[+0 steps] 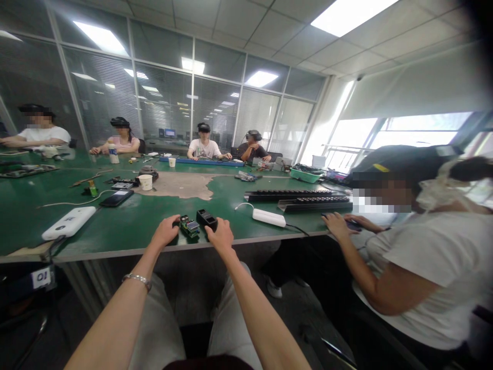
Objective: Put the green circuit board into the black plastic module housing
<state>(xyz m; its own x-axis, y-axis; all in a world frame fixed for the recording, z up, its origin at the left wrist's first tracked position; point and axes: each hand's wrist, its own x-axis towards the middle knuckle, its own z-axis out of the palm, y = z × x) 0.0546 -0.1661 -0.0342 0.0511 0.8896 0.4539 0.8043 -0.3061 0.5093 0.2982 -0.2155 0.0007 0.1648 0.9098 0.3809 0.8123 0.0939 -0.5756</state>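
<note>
Close to the table's front edge, my left hand point(165, 231) is closed at the left side of a small green circuit board point(189, 226) with a screen-like part on top. Its thumb meets the board's upper left edge. My right hand point(221, 236) grips a small black plastic case point(207, 219) from its right side, fingers bent around its near end. Board and case sit side by side, a narrow gap between them. The undersides of both hands' fingers are partly hidden.
On the green table point(127, 226) lie a white power bank point(69, 223), a black phone point(116, 198), a paper cup point(146, 182), another white power bank point(268, 217) with a cable, and black metal rails point(314, 202). A co-worker point(419, 246) sits close on my right; several people sit across.
</note>
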